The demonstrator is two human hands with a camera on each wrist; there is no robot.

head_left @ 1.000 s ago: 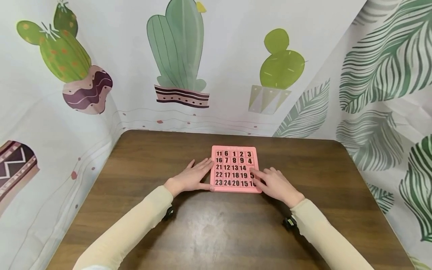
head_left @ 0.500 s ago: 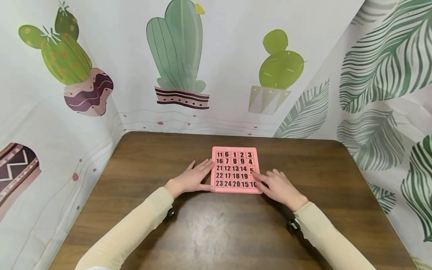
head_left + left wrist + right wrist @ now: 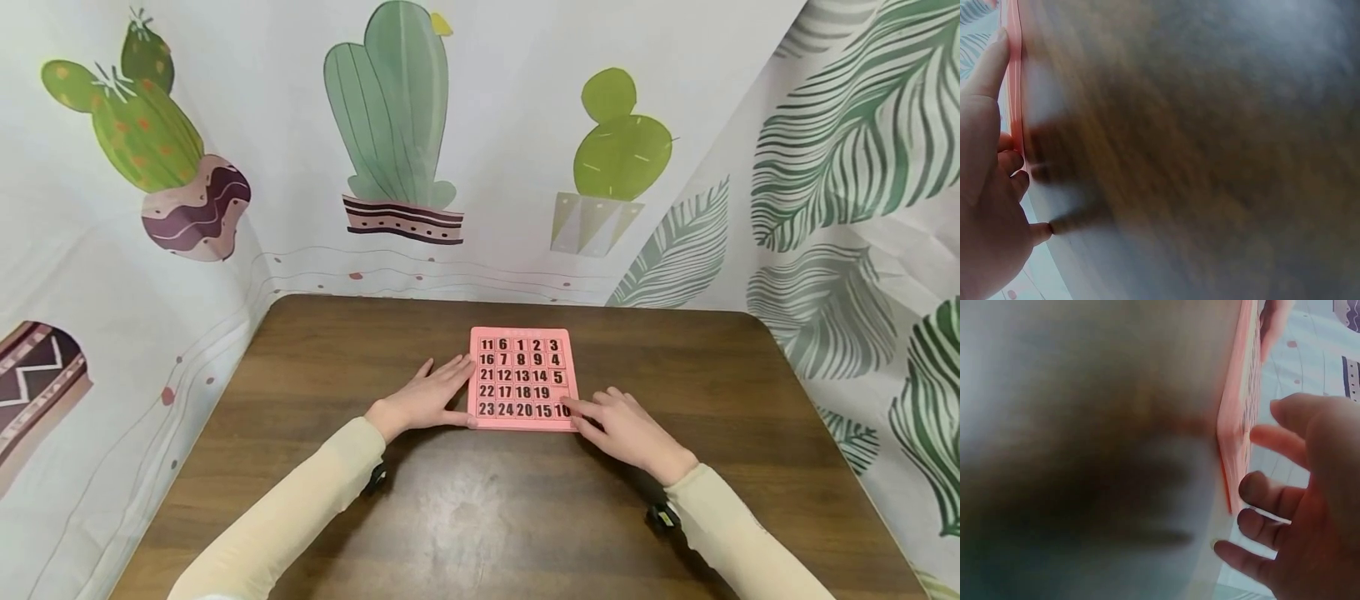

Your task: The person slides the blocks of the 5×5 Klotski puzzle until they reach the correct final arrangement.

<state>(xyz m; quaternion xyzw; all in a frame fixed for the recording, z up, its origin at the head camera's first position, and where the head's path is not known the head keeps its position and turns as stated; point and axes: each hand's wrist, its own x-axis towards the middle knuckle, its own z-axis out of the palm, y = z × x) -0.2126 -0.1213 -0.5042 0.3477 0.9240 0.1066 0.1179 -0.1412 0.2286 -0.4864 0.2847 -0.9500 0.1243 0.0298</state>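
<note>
A pink sliding number puzzle (image 3: 517, 424) lies flat on the brown table, its square tiles printed with black numbers. To the right of 19, in the fourth row, is the bare slot, while tile 5 (image 3: 558, 377) sits just above it. My left hand (image 3: 423, 402) rests against the puzzle's left edge, fingers straight and thumb at the near left corner. With its index finger extended, my right hand (image 3: 630, 429) touches the upper part of tile 10 (image 3: 562, 412) at the near right corner. In the right wrist view its other fingers are loosely bent beside the puzzle's edge (image 3: 1233, 422).
The wooden table (image 3: 465, 508) reaches back to a white cloth backdrop (image 3: 517, 108) printed with cacti and leaves. A dark wrist camera (image 3: 663, 517) hangs under the right sleeve, another camera (image 3: 375, 477) under the left.
Tile 5 has slid away from me, from the fourth row into the third, so the bare slot is now below it. My right index finger has come back toward me onto tile 10. The left hand stays put.
</note>
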